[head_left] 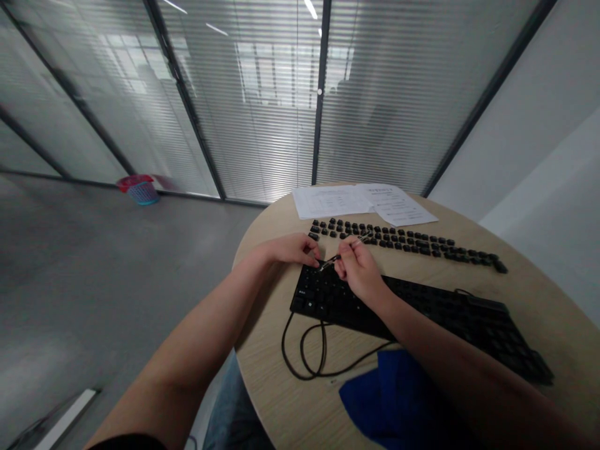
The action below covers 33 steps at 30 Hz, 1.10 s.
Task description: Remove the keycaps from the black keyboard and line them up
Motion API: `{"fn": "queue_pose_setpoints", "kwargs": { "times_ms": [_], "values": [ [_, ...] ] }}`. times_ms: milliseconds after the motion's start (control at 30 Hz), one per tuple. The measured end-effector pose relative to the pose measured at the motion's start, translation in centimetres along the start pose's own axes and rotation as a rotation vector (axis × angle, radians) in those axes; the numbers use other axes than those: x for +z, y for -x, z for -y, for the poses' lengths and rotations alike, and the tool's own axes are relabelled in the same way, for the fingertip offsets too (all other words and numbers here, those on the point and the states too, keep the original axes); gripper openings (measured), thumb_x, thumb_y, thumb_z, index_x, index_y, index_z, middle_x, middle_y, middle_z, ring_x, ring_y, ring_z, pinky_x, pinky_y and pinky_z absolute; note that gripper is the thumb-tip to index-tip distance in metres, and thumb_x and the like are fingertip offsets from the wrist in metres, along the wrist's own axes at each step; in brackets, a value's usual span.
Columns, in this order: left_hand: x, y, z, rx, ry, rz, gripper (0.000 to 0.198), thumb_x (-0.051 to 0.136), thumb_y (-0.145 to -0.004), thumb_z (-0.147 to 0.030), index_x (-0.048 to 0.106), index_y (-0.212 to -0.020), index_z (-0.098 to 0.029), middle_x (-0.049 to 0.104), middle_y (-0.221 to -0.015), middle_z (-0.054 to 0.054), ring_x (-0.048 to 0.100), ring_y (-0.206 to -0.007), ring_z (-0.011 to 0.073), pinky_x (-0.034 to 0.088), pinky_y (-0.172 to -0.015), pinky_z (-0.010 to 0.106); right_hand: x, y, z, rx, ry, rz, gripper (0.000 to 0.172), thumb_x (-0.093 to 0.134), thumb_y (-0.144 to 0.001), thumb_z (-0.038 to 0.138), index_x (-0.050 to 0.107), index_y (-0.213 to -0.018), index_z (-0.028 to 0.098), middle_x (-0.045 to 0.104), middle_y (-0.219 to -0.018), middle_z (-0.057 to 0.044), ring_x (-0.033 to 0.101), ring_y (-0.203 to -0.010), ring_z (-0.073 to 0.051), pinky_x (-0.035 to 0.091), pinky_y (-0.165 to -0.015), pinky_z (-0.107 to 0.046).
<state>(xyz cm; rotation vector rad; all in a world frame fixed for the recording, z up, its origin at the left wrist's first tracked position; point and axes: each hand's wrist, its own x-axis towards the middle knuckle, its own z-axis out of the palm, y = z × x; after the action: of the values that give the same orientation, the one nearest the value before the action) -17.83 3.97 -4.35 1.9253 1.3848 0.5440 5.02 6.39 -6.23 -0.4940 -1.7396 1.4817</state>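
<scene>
A black keyboard (435, 312) lies across the round wooden table (539, 294). My right hand (359, 272) is closed around a thin metal keycap puller (338, 255), whose tip points down at the keyboard's top left corner. My left hand (293, 249) rests at that same corner with its fingers curled, pinching at a key beside the tool's tip; what it holds is too small to name. Several loose black keycaps (412, 240) lie in rows on the table behind the keyboard.
Two printed paper sheets (365, 201) lie at the table's far edge. The keyboard's black cable (309, 350) loops near the front edge, beside a blue cloth (394, 400). A glass partition with blinds stands behind. A red and blue basket (139, 189) sits on the floor at left.
</scene>
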Motion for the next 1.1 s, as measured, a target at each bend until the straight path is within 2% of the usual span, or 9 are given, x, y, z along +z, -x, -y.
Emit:
{"fn": "queue_pose_setpoints", "kwargs": {
  "times_ms": [200,400,533,833,933,1100],
  "values": [
    [0.1,0.1,-0.1,0.044,0.094,-0.020,0.018,0.078,-0.080,-0.033,0.080,-0.089,-0.017,0.062,-0.065,-0.003,0.051,-0.060,0.0116,0.036,-0.061,0.026,0.0,-0.4,-0.3,0.013,-0.009,-0.058,0.042,0.062,-0.094,0.064,0.049,-0.083,0.025,0.047,-0.050,0.011,0.043,-0.041,-0.008,0.030,-0.041,-0.020],
    [-0.4,0.5,-1.0,0.141,0.234,-0.072,0.029,0.075,-0.084,-0.033,0.078,-0.109,-0.019,0.073,-0.085,0.002,0.061,-0.073,0.0138,0.047,-0.069,0.028,-0.3,-1.3,-0.3,0.098,-0.090,-0.265,0.049,0.066,-0.086,0.072,0.049,-0.084,0.025,0.043,-0.047,0.012,0.039,-0.037,-0.009,0.028,-0.035,-0.018],
    [-0.2,0.5,-2.0,0.179,0.257,-0.088,0.033,0.082,-0.078,-0.032,0.077,-0.108,-0.020,0.076,-0.099,0.005,0.064,-0.079,0.0146,0.050,-0.072,0.029,-0.1,-1.7,0.0,0.153,-0.188,-0.315,0.053,0.069,-0.081,0.074,0.050,-0.086,0.025,0.047,-0.048,0.012,0.040,-0.036,-0.008,0.026,-0.032,-0.016],
    [0.8,0.0,-2.5,0.162,0.185,-0.197,0.025,0.079,-0.081,-0.034,0.075,-0.099,-0.017,0.073,-0.083,0.002,0.063,-0.074,0.0144,0.048,-0.067,0.027,0.1,-1.9,0.6,0.172,-0.291,-0.374,0.052,0.073,-0.079,0.071,0.052,-0.087,0.024,0.054,-0.051,0.010,0.045,-0.036,-0.008,0.030,-0.027,-0.016],
    [0.9,0.0,-2.7,0.155,0.134,-0.242,0.022,0.076,-0.080,-0.030,0.075,-0.098,-0.017,0.074,-0.083,0.002,0.063,-0.073,0.0143,0.047,-0.066,0.027,0.0,-2.0,0.5,0.182,-0.308,-0.406,0.049,0.072,-0.082,0.068,0.053,-0.087,0.024,0.054,-0.052,0.009,0.045,-0.036,-0.008,0.030,-0.028,-0.016],
    [1.0,0.2,-3.4,0.146,0.086,-0.304,0.020,0.072,-0.079,-0.024,0.076,-0.097,-0.016,0.068,-0.072,-0.001,0.056,-0.064,0.0118,0.043,-0.061,0.025,0.0,-2.2,0.4,0.209,-0.351,-0.466,0.048,0.071,-0.085,0.069,0.053,-0.087,0.024,0.053,-0.051,0.009,0.046,-0.036,-0.008,0.030,-0.029,-0.016]
  ]
}}
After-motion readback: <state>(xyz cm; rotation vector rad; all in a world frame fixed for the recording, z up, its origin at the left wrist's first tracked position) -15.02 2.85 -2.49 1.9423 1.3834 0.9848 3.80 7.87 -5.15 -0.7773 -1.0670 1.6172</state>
